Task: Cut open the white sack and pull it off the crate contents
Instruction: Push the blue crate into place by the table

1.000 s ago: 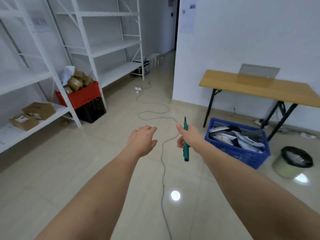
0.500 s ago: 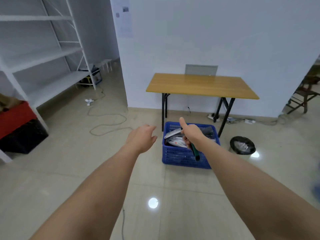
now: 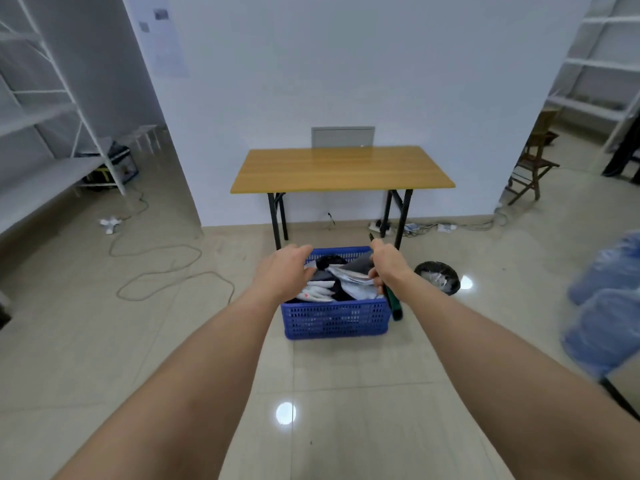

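Barely started: the blue crate (image 3: 335, 318) sits on the floor under the tabletop (image 3: 341, 168), no white sack clearly visible. Right hand (image 3: 388, 263) grips the green cutter (image 3: 394, 306), left hand (image 3: 285, 271) hangs open over the contents, so cutting and pulling are both left.

Open floor (image 3: 173, 341) lies left of and before the crate (image 3: 336, 318). The table (image 3: 341, 166) overhangs its far side, a bin (image 3: 438, 275) stands near right, and bottles (image 3: 609, 306) crowd the right edge.

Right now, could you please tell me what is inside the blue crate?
The blue crate holds a jumble of white and dark packages. The hands cover some; anything deeper is hidden.
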